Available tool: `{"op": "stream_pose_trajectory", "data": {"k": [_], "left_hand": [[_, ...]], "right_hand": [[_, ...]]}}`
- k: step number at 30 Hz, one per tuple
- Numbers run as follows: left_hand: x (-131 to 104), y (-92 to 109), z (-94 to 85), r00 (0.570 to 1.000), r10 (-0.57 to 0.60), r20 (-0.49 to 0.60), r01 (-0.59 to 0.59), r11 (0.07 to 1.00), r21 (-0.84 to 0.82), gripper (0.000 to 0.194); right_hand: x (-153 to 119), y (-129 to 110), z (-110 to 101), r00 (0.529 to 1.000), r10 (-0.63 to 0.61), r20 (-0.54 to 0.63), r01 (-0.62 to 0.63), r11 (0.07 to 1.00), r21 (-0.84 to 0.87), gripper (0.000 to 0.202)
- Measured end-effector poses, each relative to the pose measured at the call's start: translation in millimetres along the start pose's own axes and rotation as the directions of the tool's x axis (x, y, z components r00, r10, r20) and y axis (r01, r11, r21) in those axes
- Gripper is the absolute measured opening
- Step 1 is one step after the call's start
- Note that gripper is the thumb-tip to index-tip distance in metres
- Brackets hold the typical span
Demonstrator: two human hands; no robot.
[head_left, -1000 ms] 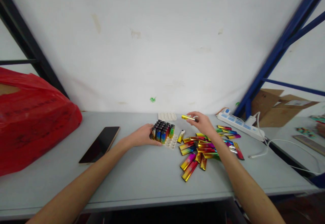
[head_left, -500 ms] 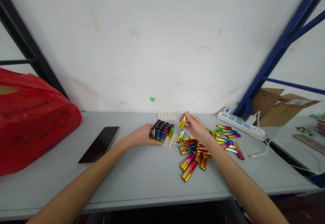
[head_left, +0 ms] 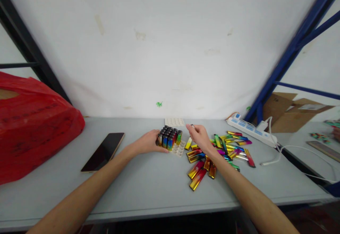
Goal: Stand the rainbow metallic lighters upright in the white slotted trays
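Observation:
Several lighters [head_left: 169,139] with black tops and shiny bodies stand upright, packed together on a white tray [head_left: 178,149] with round hollows. My left hand [head_left: 152,142] is wrapped round the left side of this group, fingers behind and thumb in front. To the right of the tray, my right hand [head_left: 198,135] is closed on a lighter, mostly hidden by the fingers, with only its top end showing. A loose yellow lighter [head_left: 188,143] lies just below that hand. A pile of colourful metallic lighters [head_left: 207,156] spreads under and around my right wrist.
A second white tray [head_left: 174,121] lies by the wall. On the left are a dark phone [head_left: 103,152] and a red plastic bag [head_left: 37,127]. A white power strip [head_left: 251,131] with cables and an open cardboard box [head_left: 289,112] are on the right.
My right hand has turned and moved slightly down, so the lighter in it is now mostly covered. My left hand has stayed around the standing lighters.

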State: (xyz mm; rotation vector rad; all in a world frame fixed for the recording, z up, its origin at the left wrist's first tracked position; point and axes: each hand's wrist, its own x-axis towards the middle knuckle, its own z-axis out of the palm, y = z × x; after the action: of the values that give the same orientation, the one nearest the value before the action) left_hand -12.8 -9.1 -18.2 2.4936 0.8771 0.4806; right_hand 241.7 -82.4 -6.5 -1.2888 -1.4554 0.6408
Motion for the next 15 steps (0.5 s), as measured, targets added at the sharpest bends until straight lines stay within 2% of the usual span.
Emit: {"op": "stream_pose_trajectory", "data": {"k": [2,4,8,15], "left_hand": [[0,1,-0.5,1.0,0.004,0.007,-0.004,1.0,-0.005,0.072],[0,2,-0.6,1.0,0.005,0.008,-0.005,1.0,-0.01,0.072],[1,1,0.1,1.0,0.01,-0.016,-0.01,1.0,-0.004,0.072],[0,2,-0.4,1.0,-0.008,-0.004,0.008,1.0,-0.003,0.071]], "right_hand": [[0,2,1,0.998,-0.042,-0.055,0.035,0.991,-0.129,0.051],[-1,3,4,0.996,-0.056,-0.066,0.043,0.982,-0.185,0.044],[-3,1,8,0.996,-0.084,-0.037,0.073,0.971,-0.229,0.041],[-6,-11,-1,0.975,-0.214,0.057,0.221,0.925,-0.309,0.044]]}}
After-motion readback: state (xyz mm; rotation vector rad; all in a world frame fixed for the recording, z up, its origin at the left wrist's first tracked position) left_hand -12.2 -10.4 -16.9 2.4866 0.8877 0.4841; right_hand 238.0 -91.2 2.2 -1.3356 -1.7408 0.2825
